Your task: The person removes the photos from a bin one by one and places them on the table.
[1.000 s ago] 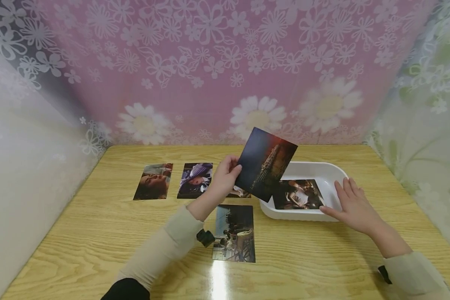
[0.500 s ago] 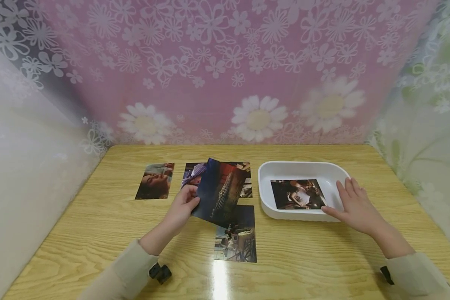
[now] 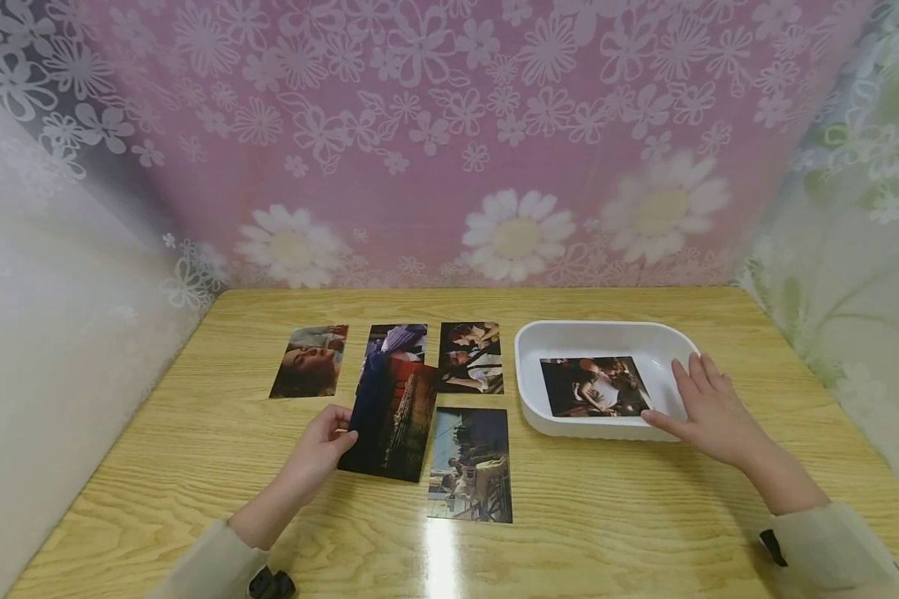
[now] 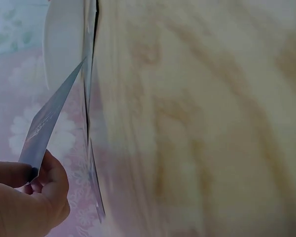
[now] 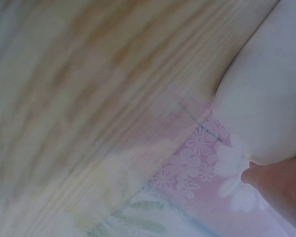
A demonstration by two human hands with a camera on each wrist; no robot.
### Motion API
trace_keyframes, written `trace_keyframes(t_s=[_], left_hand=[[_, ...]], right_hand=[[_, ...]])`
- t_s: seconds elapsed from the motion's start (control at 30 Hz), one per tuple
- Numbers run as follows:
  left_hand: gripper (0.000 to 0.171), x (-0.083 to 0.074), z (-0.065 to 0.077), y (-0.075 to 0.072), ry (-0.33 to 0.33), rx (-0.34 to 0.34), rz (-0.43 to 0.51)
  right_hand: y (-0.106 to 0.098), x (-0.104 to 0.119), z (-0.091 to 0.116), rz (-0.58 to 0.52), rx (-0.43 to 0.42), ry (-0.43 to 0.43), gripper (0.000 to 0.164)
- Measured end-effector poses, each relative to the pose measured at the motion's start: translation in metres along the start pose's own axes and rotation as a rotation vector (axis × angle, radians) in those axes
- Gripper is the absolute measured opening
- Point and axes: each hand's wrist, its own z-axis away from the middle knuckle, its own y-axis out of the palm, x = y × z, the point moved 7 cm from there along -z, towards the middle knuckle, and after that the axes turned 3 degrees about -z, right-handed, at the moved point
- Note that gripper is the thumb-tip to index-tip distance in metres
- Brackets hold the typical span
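My left hand (image 3: 316, 445) pinches a dark blue and red photo print (image 3: 391, 424) by its left edge, thumb on top. In the left wrist view the print (image 4: 48, 121) is tilted, raised off the wooden table (image 4: 212, 123). It overlaps the lower part of a photo with a purple hat (image 3: 397, 341). Just right of it lies a photo with a ship's deck scene (image 3: 470, 470). My right hand (image 3: 719, 420) rests with spread, fairly straight fingers at the right end of a white tray (image 3: 607, 333). Inside that tray lies another dark photo (image 3: 595, 388).
Toward the back left lies a photo of a reclining face (image 3: 310, 362). Another photo (image 3: 470, 358) lies between the hat photo and the tray. A pink flowered curtain (image 3: 419, 150) hangs behind the table, with pale sheets at both sides.
The left hand has carried the ship photo from over the tray leftward and down, to in front of the hat photo. The right hand and the tray have stayed about where they were.
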Motion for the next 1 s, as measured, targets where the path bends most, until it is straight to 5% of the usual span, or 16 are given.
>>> trace_keyframes(t_s=[0.23,0.5,0.73,1.0], left_hand=[[0.013,0.015,0.003,-0.01,-0.054,0.017,-0.091],[0.018,0.025,0.004,-0.011,-0.055,0.084,-0.371],[0.023,0.02,0.004,-0.009,-0.001,0.133,-0.626],[0.024,0.018,0.003,-0.004,0.033,0.177,-0.769]], right_hand=[[0.0,0.0,0.001,-0.005,-0.004,0.0,0.092],[0.002,-0.001,0.002,-0.01,0.002,0.007,0.092],[0.002,-0.001,0.001,-0.016,0.004,0.0,0.092],[0.0,0.0,0.0,0.008,-0.013,-0.011,0.092]])
